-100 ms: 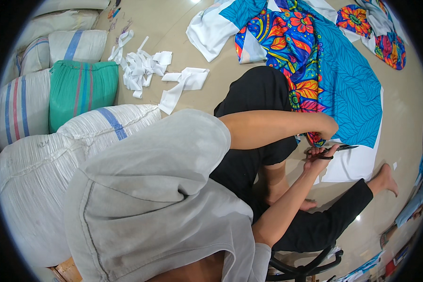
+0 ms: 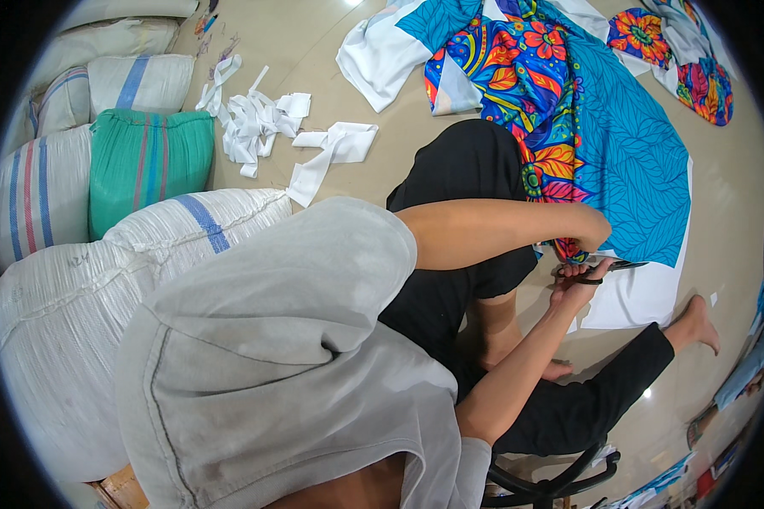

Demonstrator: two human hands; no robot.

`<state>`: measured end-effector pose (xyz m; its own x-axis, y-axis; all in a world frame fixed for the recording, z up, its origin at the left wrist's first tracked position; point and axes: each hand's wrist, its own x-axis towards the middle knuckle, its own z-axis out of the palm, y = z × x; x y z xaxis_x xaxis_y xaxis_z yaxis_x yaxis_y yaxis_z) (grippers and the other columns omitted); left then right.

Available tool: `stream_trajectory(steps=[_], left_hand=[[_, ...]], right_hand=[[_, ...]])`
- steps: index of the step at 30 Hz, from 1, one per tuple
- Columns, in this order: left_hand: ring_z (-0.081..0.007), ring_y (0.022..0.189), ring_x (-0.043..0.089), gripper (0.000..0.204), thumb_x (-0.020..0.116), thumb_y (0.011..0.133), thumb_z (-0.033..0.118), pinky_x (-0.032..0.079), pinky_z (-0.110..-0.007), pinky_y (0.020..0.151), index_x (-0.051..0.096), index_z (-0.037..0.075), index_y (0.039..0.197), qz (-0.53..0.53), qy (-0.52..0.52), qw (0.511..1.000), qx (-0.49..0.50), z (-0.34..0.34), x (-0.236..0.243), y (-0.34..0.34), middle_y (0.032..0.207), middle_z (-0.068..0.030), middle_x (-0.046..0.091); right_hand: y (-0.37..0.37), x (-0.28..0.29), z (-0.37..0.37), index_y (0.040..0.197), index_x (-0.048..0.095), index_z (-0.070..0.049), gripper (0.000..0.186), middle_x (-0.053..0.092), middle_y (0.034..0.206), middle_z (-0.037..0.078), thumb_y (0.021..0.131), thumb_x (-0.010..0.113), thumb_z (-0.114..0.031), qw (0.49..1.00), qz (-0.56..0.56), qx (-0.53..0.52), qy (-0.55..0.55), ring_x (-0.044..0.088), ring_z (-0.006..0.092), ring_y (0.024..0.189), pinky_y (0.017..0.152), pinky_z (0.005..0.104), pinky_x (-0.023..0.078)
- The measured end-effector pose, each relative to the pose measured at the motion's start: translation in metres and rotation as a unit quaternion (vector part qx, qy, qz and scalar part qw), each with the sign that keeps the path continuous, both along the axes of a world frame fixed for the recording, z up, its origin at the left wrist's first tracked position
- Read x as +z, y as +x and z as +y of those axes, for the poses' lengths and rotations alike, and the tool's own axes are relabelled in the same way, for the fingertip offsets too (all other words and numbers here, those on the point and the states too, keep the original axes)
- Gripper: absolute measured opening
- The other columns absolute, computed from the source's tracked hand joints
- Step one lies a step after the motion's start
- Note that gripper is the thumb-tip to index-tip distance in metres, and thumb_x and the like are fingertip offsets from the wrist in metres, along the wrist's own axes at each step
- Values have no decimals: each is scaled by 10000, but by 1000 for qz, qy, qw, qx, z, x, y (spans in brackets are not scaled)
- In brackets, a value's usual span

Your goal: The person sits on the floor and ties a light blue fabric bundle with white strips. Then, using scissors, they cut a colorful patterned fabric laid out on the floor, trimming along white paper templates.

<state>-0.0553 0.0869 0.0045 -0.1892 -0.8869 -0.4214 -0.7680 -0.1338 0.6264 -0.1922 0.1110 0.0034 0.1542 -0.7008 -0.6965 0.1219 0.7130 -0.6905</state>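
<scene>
My right hand (image 2: 581, 287) is closed around the black handles of a pair of scissors (image 2: 596, 278), whose blades reach to the right at the lower edge of the cloth. Just above it, my left hand (image 2: 596, 231) is bent down over that edge with its fingers curled on the fabric; the fingertips are mostly hidden. The printed fabric (image 2: 632, 161) is turquoise with a leaf pattern, joined by a band of bright multicoloured flowers. White cloth (image 2: 632, 297) shows from beneath it, next to the scissors.
Stuffed woven sacks (image 2: 51, 297) and a green sack (image 2: 151, 165) are piled at the left. White cloth strips (image 2: 259, 123) lie on the tiled floor near them. More flowered pieces (image 2: 696, 68) lie at the upper right. A black chair base (image 2: 552, 488) stands at the bottom.
</scene>
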Motion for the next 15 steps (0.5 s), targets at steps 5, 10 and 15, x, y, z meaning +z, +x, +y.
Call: stream_trajectory(steps=[5,10,15], left_hand=[[-299,814,644,229,594,697,125,500,-438,617,699,6,861,19,50,998,18,5,18,6,879,-161,669],[-301,789,652,216,593,740,148,508,-430,606,694,2,863,-2,20,999,39,10,21,7,850,-169,669],[-315,795,650,228,589,724,130,508,-436,616,691,-2,879,9,17,999,44,9,26,10,863,-178,667]], right_hand=[[3,-10,1,669,323,-114,531,300,570,-11,853,528,-568,999,37,0,-10,334,124,481,455,258,300],[6,-3,0,666,325,-103,557,317,562,-4,844,515,-596,1000,24,-7,-17,349,131,471,459,267,328],[9,7,-19,633,323,-114,607,321,544,-5,806,495,-670,999,4,-35,-4,352,132,471,466,279,339]])
